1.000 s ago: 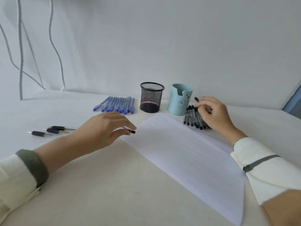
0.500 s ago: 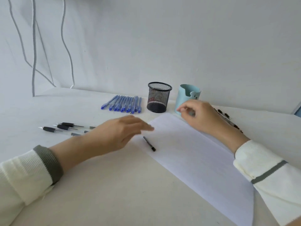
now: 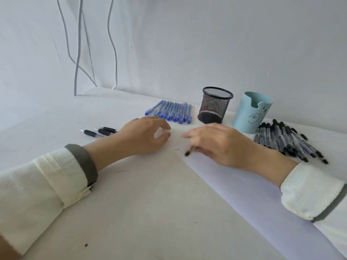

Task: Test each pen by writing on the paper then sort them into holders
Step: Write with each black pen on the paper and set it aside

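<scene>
A white sheet of paper (image 3: 244,194) runs diagonally across the table. My right hand (image 3: 219,143) is blurred and lies over the paper's far corner, gripping a black pen (image 3: 187,152) whose dark end sticks out below the fingers. A tiny ink mark (image 3: 176,149) sits just left of it. My left hand (image 3: 146,136) rests beside that corner with loosely curled fingers and holds nothing. Behind the hands stand a black mesh holder (image 3: 216,106) and a light blue holder (image 3: 251,113). Both look empty.
Several blue pens (image 3: 170,111) lie in a row left of the mesh holder. A pile of black pens (image 3: 287,141) lies right of the blue holder. Three black-grip pens (image 3: 99,131) lie at the left behind my left wrist. Grey cables (image 3: 78,53) hang on the wall.
My left hand let go of a black pen onto the paper. My right hand came from the black pen pile to the paper's corner, over that pen. The view shifted right.
</scene>
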`<state>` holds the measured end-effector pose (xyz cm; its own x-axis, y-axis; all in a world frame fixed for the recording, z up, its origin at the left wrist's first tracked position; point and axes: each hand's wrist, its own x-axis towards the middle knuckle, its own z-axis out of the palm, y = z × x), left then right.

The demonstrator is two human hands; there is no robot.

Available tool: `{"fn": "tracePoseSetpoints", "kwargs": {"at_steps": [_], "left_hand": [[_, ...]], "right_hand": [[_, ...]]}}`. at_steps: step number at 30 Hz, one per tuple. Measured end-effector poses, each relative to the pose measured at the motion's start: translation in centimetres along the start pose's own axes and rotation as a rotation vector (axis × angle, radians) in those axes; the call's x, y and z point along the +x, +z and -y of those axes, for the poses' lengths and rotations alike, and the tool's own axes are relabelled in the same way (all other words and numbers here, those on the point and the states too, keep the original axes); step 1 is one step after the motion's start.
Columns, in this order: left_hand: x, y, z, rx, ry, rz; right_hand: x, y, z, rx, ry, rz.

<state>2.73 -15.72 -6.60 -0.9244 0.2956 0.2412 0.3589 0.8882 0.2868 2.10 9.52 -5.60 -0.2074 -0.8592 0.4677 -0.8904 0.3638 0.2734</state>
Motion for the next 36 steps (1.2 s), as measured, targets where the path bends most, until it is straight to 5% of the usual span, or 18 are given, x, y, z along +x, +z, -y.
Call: {"fn": "tracePoseSetpoints", "kwargs": {"at_steps": [8, 17, 23, 31, 36], "left_hand": [[-0.1, -0.2, 0.3, 0.032, 0.047, 0.150], [0.3, -0.1, 0.8, 0.001, 0.051, 0.165], [0.3, 0.1, 0.9, 0.004, 0.060, 0.163], [0.3, 0.2, 0.8, 0.002, 0.047, 0.143], [0.2, -0.2, 0.5, 0.013, 0.040, 0.149]], "right_hand": [[4.1, -2.7, 0.2, 1.003, 0.835, -0.102], [6.4, -2.3, -0.4, 1.556, 0.942, -0.070], [5.4, -1.3, -1.4, 1.877, 1.084, -0.248], [5.2, 0.3, -0.5, 1.907, 1.091, -0.250], [4.5, 1.2, -0.1, 1.446, 1.108, -0.114]]}}
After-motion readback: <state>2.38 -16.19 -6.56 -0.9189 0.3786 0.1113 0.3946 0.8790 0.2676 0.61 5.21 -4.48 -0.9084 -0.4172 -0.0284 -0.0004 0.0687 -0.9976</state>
